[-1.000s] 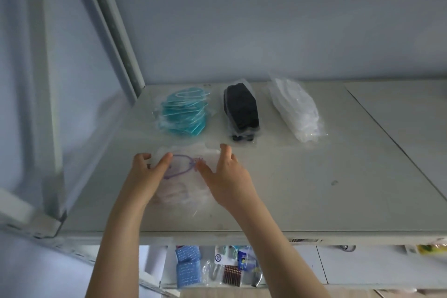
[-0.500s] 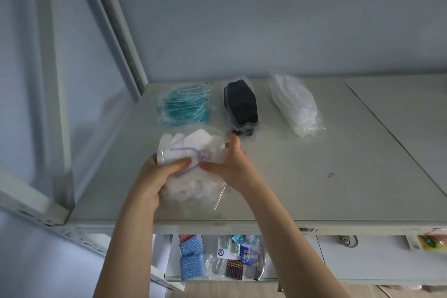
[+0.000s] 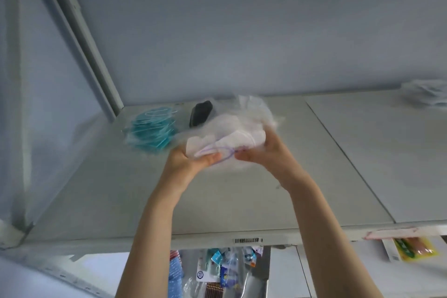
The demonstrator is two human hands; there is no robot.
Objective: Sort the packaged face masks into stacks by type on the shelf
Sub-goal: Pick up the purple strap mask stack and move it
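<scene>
The left hand (image 3: pixel 191 162) and right hand (image 3: pixel 263 157) grip a clear-wrapped bundle of white masks (image 3: pixel 225 143) with purple ear loops, held up just right of the teal stack (image 3: pixel 151 133). A barcode sticker (image 3: pixel 248 240), its digits unreadable, sits on the front edge of the shelf (image 3: pixel 242 201), nearer than that stack.

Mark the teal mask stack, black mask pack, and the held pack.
teal mask stack (image 3: pixel 152 133): head view, top pack's middle.
black mask pack (image 3: pixel 202 112): head view, dark mask body.
held white mask pack (image 3: pixel 238 139): head view, white mask face.

Dim bluish light, motion blur
</scene>
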